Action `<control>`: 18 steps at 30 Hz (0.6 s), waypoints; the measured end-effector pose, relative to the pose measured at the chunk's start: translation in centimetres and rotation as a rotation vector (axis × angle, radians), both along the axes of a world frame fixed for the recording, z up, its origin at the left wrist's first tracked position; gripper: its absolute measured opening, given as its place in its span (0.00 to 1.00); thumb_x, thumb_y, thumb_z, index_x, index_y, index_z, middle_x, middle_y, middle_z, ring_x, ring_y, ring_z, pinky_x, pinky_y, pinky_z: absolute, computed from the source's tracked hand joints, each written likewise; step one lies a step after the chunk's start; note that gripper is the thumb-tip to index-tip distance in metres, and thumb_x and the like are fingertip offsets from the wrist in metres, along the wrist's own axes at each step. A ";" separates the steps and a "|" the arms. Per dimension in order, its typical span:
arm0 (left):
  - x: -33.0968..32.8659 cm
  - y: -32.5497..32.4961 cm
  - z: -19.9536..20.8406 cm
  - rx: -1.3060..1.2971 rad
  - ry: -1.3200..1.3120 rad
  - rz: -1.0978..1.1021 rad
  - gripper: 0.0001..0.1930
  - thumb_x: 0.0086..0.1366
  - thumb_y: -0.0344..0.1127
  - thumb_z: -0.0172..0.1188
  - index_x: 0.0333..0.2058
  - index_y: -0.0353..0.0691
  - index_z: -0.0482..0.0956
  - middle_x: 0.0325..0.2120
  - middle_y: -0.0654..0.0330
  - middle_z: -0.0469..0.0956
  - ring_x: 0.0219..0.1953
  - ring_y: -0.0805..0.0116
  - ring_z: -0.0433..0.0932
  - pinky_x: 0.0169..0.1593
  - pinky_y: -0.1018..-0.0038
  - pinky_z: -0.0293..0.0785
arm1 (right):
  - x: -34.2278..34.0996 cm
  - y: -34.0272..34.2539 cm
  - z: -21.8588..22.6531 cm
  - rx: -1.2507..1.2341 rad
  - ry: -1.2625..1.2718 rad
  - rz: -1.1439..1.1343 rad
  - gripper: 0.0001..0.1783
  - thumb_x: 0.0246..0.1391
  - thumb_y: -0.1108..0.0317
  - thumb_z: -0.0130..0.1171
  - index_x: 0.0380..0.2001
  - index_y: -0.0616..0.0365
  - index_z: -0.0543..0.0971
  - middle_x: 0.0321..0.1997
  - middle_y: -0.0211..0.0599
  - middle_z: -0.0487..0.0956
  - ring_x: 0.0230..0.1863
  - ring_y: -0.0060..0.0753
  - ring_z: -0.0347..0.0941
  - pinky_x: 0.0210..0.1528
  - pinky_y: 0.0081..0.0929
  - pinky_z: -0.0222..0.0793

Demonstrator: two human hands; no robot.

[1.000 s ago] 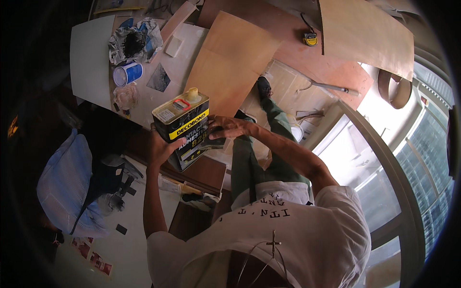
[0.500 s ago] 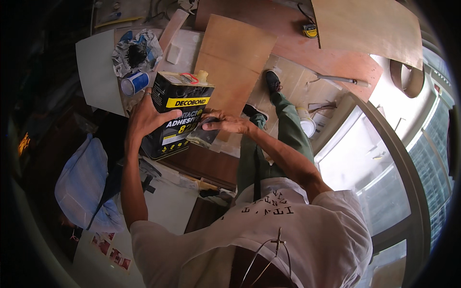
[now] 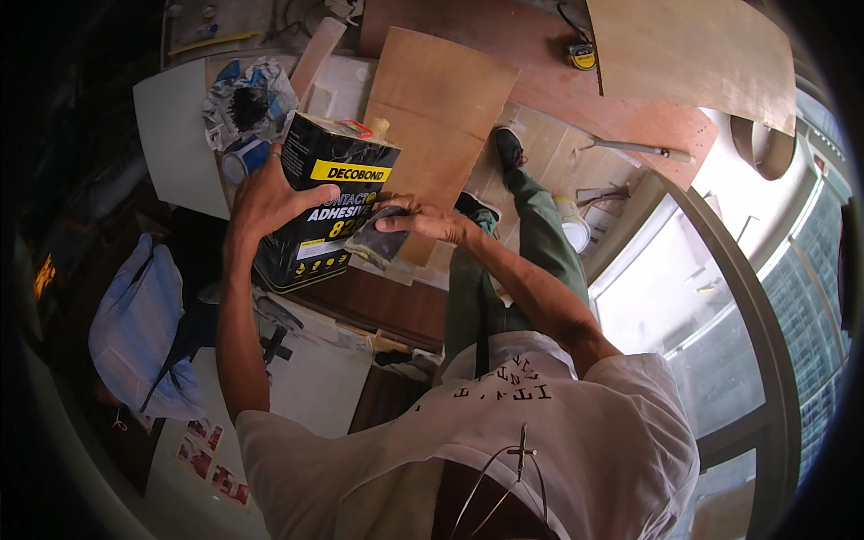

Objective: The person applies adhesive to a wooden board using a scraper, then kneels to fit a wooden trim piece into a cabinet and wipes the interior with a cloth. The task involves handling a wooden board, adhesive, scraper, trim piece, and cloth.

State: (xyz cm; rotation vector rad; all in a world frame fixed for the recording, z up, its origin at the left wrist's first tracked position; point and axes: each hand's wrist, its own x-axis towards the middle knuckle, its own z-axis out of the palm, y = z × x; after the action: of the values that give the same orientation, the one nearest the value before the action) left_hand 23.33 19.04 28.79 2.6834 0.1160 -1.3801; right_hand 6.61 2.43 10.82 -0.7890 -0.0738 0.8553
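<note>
A black, rectangular glue can [image 3: 301,247] with a yellow band is held up in front of me, tilted. My left hand [image 3: 268,200] grips it from the left side, with the thumb across the front face. A red handle and a pale, glue-crusted spout [image 3: 379,128] are on its top. My right hand [image 3: 421,222] pinches a flat dark spreader [image 3: 378,245] with pale residue along its edge. The spreader overlaps the can's lower right front in this view; whether they touch I cannot tell.
Behind the can lie a blue-and-white tin [image 3: 239,163], crumpled foil-like wrapping [image 3: 236,103] and a brown board [image 3: 438,117]. A tape measure [image 3: 582,58] and a hammer-like tool [image 3: 643,148] lie further right. A white bucket [image 3: 573,225] stands by my leg; striped cloth [image 3: 139,328] hangs left.
The glue can has shifted slightly left and tilts a little more. The spreader has dropped slightly and turned, showing more of its dark face. My left hand now covers more of the blue-and-white tin.
</note>
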 end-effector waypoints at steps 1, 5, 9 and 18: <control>0.1 0.0 -0.1 -0.004 0.006 0.006 0.48 0.43 0.56 0.75 0.58 0.31 0.67 0.49 0.45 0.79 0.52 0.49 0.79 0.57 0.63 0.71 | 0.2 -0.2 0.3 -0.004 0.008 0.003 0.21 0.57 0.53 0.65 0.44 0.59 0.82 0.61 0.40 0.72 0.63 0.39 0.66 0.67 0.35 0.57; 0.5 -0.2 -0.1 0.004 0.004 0.003 0.47 0.43 0.55 0.75 0.57 0.32 0.68 0.48 0.45 0.79 0.52 0.50 0.79 0.57 0.63 0.71 | 0.4 -0.3 0.2 -0.047 0.034 0.016 0.21 0.57 0.52 0.65 0.44 0.58 0.82 0.61 0.40 0.73 0.63 0.39 0.65 0.67 0.35 0.56; 0.5 -1.0 0.4 -0.007 -0.001 0.012 0.47 0.45 0.53 0.75 0.58 0.30 0.65 0.48 0.44 0.79 0.52 0.51 0.79 0.58 0.64 0.70 | 0.3 -0.1 -0.3 -0.094 0.018 0.027 0.22 0.57 0.51 0.65 0.45 0.58 0.82 0.62 0.43 0.72 0.65 0.41 0.64 0.69 0.35 0.54; -1.2 0.7 -1.1 -0.163 -0.100 0.065 0.45 0.44 0.51 0.76 0.56 0.31 0.67 0.46 0.47 0.80 0.50 0.52 0.80 0.56 0.64 0.72 | 0.4 -0.4 -2.0 -0.116 -0.051 0.026 0.24 0.57 0.51 0.64 0.47 0.59 0.81 0.61 0.43 0.71 0.66 0.41 0.62 0.69 0.36 0.55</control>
State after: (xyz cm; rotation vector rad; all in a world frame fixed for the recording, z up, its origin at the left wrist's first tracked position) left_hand 22.09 19.75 27.71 2.5830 0.0770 -1.1806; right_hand 7.02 2.07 8.82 -0.9202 -0.0799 0.8701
